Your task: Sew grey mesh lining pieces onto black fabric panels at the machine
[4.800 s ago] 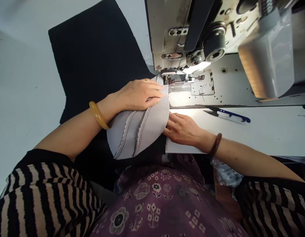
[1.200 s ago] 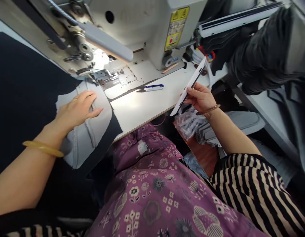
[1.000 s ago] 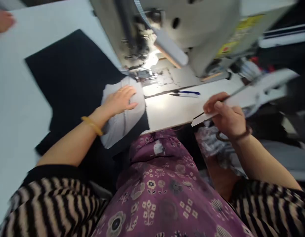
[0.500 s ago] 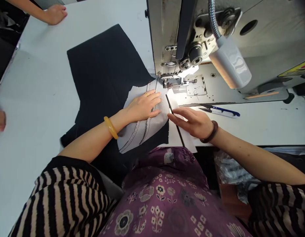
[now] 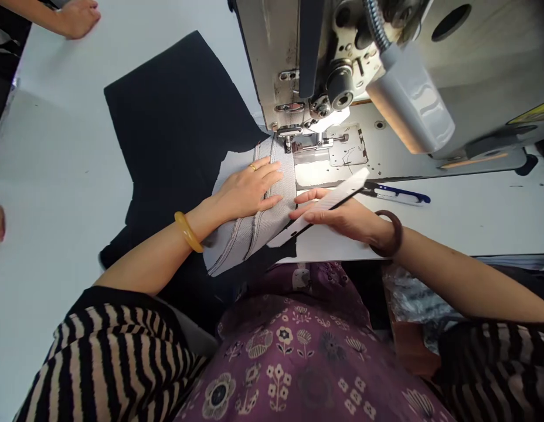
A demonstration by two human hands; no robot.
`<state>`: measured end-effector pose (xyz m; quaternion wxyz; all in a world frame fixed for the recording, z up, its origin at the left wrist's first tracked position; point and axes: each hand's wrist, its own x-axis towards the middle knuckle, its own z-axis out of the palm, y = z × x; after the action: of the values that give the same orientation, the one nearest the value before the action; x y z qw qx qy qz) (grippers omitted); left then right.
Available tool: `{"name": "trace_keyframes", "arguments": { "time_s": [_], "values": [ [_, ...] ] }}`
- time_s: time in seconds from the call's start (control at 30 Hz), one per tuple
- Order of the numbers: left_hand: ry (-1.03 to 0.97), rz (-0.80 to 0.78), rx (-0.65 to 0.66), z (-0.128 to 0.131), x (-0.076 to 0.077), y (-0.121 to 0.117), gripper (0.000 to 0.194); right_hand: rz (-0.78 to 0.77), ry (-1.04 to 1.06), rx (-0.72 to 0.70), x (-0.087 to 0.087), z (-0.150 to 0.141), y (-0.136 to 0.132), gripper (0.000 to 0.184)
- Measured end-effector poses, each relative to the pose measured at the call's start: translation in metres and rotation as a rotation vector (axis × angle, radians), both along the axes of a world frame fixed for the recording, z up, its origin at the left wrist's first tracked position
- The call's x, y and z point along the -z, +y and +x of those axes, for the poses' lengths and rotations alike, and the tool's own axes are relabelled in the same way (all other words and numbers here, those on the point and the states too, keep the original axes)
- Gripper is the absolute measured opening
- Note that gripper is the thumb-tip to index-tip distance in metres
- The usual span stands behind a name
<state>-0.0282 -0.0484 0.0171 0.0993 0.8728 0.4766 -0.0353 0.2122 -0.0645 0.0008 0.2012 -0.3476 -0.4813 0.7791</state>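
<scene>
My right hand point(image 5: 337, 215) pinches a white strip point(image 5: 342, 191) slantwise by the edge of the grey mesh piece point(image 5: 272, 221). My left hand point(image 5: 248, 190), fingers loosely spread, rests flat on that piece, which lies over black fabric point(image 5: 175, 111), its far end at the sewing machine's presser foot point(image 5: 288, 144).

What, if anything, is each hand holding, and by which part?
Right hand: the pale strip, held around its middle. Left hand: nothing gripped; it rests on the grey fabric piece.

one sewing machine point(image 5: 469, 82), one pair of snips point(image 5: 399, 191), one white strip point(image 5: 336, 197) and two bangles point(image 5: 188, 232).
</scene>
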Motion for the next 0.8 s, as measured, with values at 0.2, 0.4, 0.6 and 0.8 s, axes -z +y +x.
{"name": "trace_keyframes", "arguments": {
  "time_s": [0.2,0.4,0.6,0.8],
  "values": [
    [0.021,0.003,-0.003,0.000,0.000,-0.002,0.048,-0.024,-0.074,0.033,0.001,-0.011,0.005,0.035],
    [0.009,0.055,0.059,0.000,0.000,0.002,0.043,0.349,-0.393,0.138,-0.014,-0.013,0.009,0.034],
    [0.071,0.161,0.034,0.003,-0.002,0.007,0.041,0.371,-0.739,-0.027,-0.019,-0.042,0.034,0.048],
    [0.063,0.472,0.357,-0.002,0.010,0.022,0.031,0.464,-0.644,0.022,-0.009,-0.044,0.030,0.037]
  ]
}}
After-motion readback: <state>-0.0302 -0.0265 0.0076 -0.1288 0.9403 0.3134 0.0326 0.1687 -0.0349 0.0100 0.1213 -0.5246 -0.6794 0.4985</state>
